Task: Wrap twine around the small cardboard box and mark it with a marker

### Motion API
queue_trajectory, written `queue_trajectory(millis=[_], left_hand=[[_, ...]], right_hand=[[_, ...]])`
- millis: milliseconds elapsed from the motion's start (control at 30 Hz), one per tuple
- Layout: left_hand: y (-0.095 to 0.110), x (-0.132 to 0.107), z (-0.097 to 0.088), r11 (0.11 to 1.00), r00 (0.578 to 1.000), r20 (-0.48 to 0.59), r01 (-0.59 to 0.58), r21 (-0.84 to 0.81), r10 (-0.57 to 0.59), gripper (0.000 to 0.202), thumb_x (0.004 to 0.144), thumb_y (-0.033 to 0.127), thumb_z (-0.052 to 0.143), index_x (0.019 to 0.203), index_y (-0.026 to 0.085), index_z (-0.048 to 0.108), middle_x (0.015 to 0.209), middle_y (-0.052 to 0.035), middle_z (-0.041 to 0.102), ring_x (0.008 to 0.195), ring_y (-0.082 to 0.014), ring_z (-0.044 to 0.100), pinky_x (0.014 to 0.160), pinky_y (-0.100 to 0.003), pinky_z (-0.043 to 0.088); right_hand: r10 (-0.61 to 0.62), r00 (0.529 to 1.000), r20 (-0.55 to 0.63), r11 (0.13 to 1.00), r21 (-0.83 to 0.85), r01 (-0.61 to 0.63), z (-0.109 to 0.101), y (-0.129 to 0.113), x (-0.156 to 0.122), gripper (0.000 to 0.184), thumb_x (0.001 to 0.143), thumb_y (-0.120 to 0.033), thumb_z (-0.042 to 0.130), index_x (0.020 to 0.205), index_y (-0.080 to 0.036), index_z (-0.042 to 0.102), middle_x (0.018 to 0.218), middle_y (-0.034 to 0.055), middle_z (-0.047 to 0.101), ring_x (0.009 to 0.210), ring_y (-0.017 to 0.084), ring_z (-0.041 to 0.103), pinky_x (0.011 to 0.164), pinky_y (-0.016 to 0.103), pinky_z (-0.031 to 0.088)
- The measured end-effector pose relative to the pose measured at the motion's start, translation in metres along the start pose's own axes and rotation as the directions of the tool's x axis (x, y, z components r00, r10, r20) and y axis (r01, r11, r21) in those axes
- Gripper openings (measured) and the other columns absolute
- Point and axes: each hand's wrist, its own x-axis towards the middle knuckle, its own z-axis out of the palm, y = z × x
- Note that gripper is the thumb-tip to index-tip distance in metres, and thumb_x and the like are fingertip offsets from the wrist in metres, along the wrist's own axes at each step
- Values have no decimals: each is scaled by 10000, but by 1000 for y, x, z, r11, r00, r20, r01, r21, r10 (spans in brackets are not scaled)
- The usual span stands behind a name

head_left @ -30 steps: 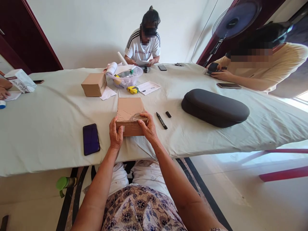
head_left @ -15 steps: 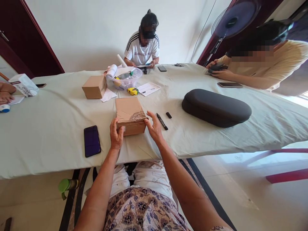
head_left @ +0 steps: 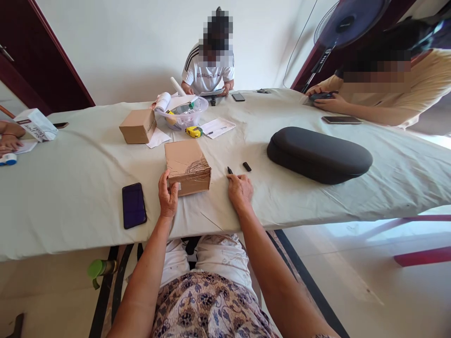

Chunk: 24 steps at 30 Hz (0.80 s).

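My left hand [head_left: 168, 196] grips the left side of a small cardboard box [head_left: 183, 158], thumb on its near face and fingers along its side. Dark scribbled lines cover the right part of the box's top and its near edge. To the right of the box, my right hand [head_left: 241, 190] is closed over a black marker [head_left: 229, 170] lying on the cloth; only its tip end shows past my fingers. The marker's black cap [head_left: 247, 166] lies just beyond that hand. A dark smartphone [head_left: 134, 205] rests left of my left hand.
A black case [head_left: 320, 154] lies to the right. Farther back are another cardboard box [head_left: 136, 126], a plastic basket [head_left: 197, 115] of items, a yellow tape measure [head_left: 193, 132] and a paper sheet [head_left: 221, 127]. Other people sit around the table.
My right hand has left the box's right side and moved right, down onto the marker. The box has shifted slightly left, with my left hand still on it.
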Motion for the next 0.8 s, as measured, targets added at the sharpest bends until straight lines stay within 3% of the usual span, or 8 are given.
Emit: queue_trajectory(millis=[133,267,367,467,533,633,700,800], left_hand=[[2,1,0,999,1000,-6,29,-31,-29,583,961,538,508,1449,224,454,1477,-146,523,1397,-236,478,1173,-394,368],[5,2,0,996,998,4,62,-63,-61,596,958,542,511,1463,234,439,1513,-135,499,1415,-232,459,1185,-384,351],[4,3,0,994,996,23,82,-76,-81,619,950,555,515,1473,236,429,1531,-136,480,1423,-238,448,1188,-383,347],[3,3,0,993,996,32,88,-75,-86,628,948,559,516,1477,232,424,1524,-138,485,1419,-234,454,1189,-376,346],[3,3,0,994,997,29,80,-74,-78,626,951,553,516,1477,226,423,1520,-138,489,1419,-230,455,1196,-369,335],[4,4,0,994,997,22,72,-88,-70,637,952,563,511,1480,219,419,1535,-138,474,1439,-232,436,1207,-361,320],[5,3,0,993,997,25,76,-93,-74,641,952,571,505,1486,230,413,1551,-128,458,1455,-231,415,1211,-360,317],[7,3,0,991,995,40,92,-99,-88,634,957,562,504,1497,250,397,1563,-111,447,1465,-226,403,1214,-368,318]], right_hand=[[-67,995,-69,954,287,84,-2,4,-11,348,894,-248,456,1070,-213,754,882,89,633,815,230,555,820,399,468],[-79,990,-121,829,543,132,-8,-3,-34,412,839,-361,593,1224,-223,641,1110,92,644,969,227,582,907,413,492],[-44,998,-52,741,668,68,-11,-14,-54,570,779,-367,679,1320,-234,557,1224,100,603,1062,225,584,933,408,494],[6,1000,22,667,745,-20,-14,-26,-71,442,838,-355,629,1262,-241,580,935,19,625,820,165,593,799,341,512],[12,999,35,619,785,-35,-19,-35,-80,325,881,-347,596,1190,-249,602,734,-44,551,646,130,528,674,290,486],[-60,998,16,531,847,18,-32,-50,-90,172,901,-360,606,1031,-252,633,747,-36,587,622,119,543,638,276,489],[-139,990,31,479,877,40,-43,-60,-95,191,945,-414,561,913,-242,639,833,4,654,689,137,610,694,305,530],[-348,934,81,411,909,74,-60,-72,-99,361,921,-561,587,1123,-264,614,1057,67,720,964,219,696,868,393,558]])
